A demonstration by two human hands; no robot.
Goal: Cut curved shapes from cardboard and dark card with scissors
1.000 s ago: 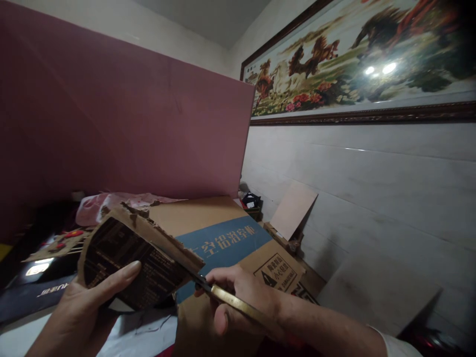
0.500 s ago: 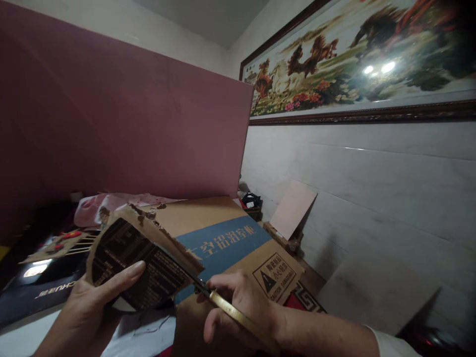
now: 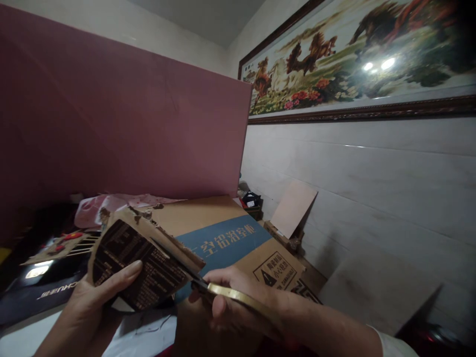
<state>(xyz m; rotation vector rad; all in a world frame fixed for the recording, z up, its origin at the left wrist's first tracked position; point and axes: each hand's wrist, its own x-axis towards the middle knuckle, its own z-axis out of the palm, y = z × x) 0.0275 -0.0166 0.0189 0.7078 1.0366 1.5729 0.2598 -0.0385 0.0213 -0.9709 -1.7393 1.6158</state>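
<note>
Standing across the back left, a pink panel [image 3: 126,109] is the largest thing in view, with a framed picture [image 3: 308,74] on the wall to its right. Below them a large cardboard box [image 3: 225,244], marked with a blue band, lies under and beyond the hands. From the lower right the right forearm [image 3: 320,313] slants up and leftward to the right hand [image 3: 243,292], while the left hand [image 3: 94,300] rises from the lower left, its wrist below its fingers. Between the two, in front of the box, is the printed cardboard piece [image 3: 150,277], its dark lettered face turned up to the head camera and its far edge ragged and brown; whether anything underneath supports it, I cannot tell. The scissors [image 3: 236,295] reach from the right hand onto this piece, blades pointing up and left along the boundary between the dark print and the ragged strip. Cutting along that line appears to be the step in hand, and another snip would call for a steady left grip, with the blades kept on the line as the handles close. How wide the blades are parted is not clear. The right fingers are curled around the brass-coloured handle, leaving little gap; the left thumb [image 3: 124,278] lies flat on the print, pinching the piece against fingers mostly hidden behind it.
</note>
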